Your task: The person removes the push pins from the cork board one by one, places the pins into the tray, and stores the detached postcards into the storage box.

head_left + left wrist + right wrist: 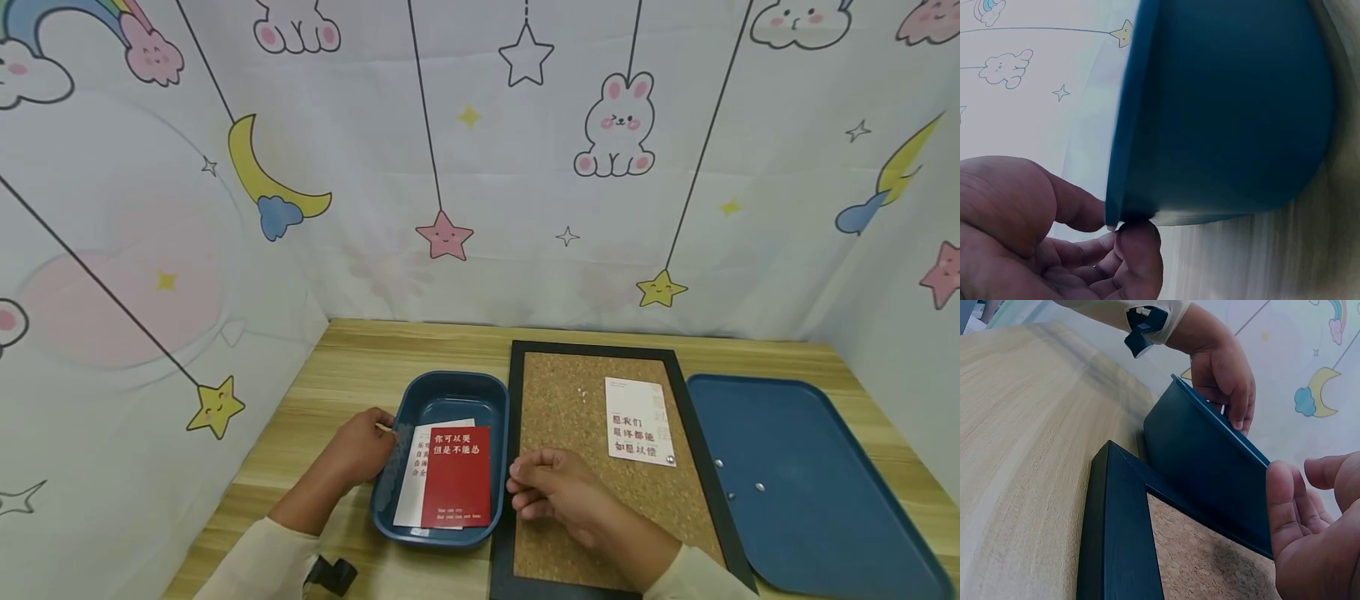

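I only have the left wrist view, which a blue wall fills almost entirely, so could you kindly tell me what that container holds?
Observer: The small blue bin holds a red card lying over a white card.
Operator: Thank you. Where is the other hand?
Observer: The right hand rests on the cork board, beside the bin, fingers loosely curled and holding nothing.
Operator: Is anything on that board?
Observer: A white card with red characters lies on its cork.
Operator: And further right?
Observer: A large blue tray with a few small silver pins on it.
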A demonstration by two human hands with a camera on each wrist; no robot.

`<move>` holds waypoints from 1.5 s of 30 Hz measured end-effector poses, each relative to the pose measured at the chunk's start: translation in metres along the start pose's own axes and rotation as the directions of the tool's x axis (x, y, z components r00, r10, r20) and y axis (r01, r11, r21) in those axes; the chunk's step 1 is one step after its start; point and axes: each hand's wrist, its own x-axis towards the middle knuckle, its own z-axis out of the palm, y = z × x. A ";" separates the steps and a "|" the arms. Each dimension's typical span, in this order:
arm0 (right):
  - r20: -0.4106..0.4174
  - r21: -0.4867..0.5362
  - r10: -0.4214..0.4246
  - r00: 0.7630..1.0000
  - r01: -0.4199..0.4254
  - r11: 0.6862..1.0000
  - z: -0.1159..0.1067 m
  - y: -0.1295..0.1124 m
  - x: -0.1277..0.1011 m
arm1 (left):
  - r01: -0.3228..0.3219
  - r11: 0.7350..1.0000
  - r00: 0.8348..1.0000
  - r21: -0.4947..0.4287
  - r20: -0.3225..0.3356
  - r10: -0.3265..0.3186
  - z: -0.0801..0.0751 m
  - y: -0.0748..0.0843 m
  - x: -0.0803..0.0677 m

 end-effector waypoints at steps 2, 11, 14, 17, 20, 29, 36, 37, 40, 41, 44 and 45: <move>-0.004 -0.005 -0.006 1.000 0.006 1.000 -0.002 0.000 0.000 | 0.005 1.000 1.000 0.000 -0.004 -0.005 0.000 0.001 -0.001; -0.040 -0.047 -0.031 0.999 0.029 0.998 -0.012 -0.004 -0.003 | -0.060 0.991 0.995 0.123 -0.071 0.069 -0.002 0.005 -0.001; -0.056 -0.058 -0.044 0.997 0.041 0.997 -0.017 -0.004 -0.004 | -0.101 0.976 0.985 0.191 -0.116 0.125 -0.003 0.007 -0.003; -0.073 -0.068 -0.049 0.996 0.044 0.997 -0.022 -0.004 -0.005 | -0.121 0.958 0.974 0.258 -0.155 0.165 -0.002 0.012 -0.008; -0.102 -0.074 -0.044 0.994 0.037 0.997 -0.028 -0.005 -0.006 | -0.135 0.940 0.961 0.312 -0.191 0.201 0.000 0.018 -0.015; -0.176 -0.133 -0.060 0.983 0.037 0.990 -0.041 -0.007 -0.012 | -0.316 0.834 0.843 0.452 -0.269 0.465 0.016 0.036 -0.034; -0.204 -0.185 -0.070 0.976 0.031 0.982 -0.053 -0.007 -0.016 | -0.443 0.749 0.772 0.493 -0.215 0.599 0.026 0.052 -0.047; -0.207 -0.200 -0.075 0.975 0.033 0.979 -0.055 -0.006 -0.016 | -0.461 0.738 0.765 0.492 -0.202 0.612 0.028 0.053 -0.048; -0.216 -0.227 -0.085 0.973 0.035 0.973 -0.059 -0.005 -0.018 | -0.509 0.710 0.747 0.486 -0.160 0.645 0.033 0.058 -0.051; -0.220 -0.236 -0.090 0.971 0.037 0.971 -0.060 -0.005 -0.019 | -0.525 0.702 0.742 0.481 -0.145 0.655 0.035 0.060 -0.052; -0.225 -0.249 -0.101 0.969 0.043 0.967 -0.064 -0.005 -0.021 | -0.582 0.670 0.712 0.461 -0.109 0.693 0.039 0.064 -0.054; -0.226 -0.254 -0.105 0.969 0.046 0.966 -0.065 -0.005 -0.021 | -0.601 0.657 0.700 0.455 -0.097 0.707 0.041 0.066 -0.055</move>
